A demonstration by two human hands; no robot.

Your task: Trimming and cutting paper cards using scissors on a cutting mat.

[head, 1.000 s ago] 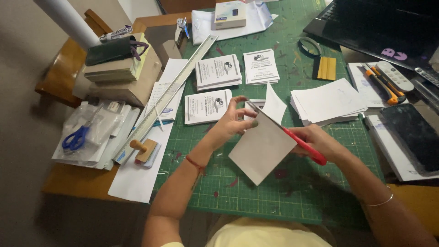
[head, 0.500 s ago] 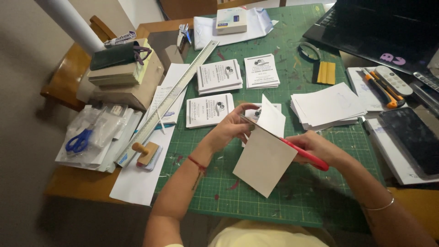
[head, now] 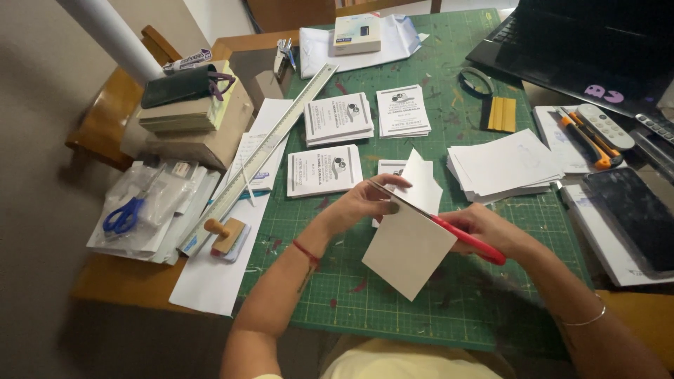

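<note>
The fingers (head: 385, 188) of the left hand (head: 361, 203) are pinched on the white sheet (head: 407, 245) (light, floppy), best held near its upper edge; red-handled scissors (head: 463, 238), gripped by the right hand (head: 488, 228), are cutting just beside them.

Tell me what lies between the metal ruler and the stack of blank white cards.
In the head view, three piles of printed cards on the green cutting mat lie between the ruler and the blank cards.

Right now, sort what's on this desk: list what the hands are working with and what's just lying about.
In use:
left hand
right hand
red-handled scissors
white paper sheet being cut
green cutting mat

Lying about:
long metal ruler
blue-handled scissors
wooden stamp
stack of white blank sheets
orange utility knife
</note>
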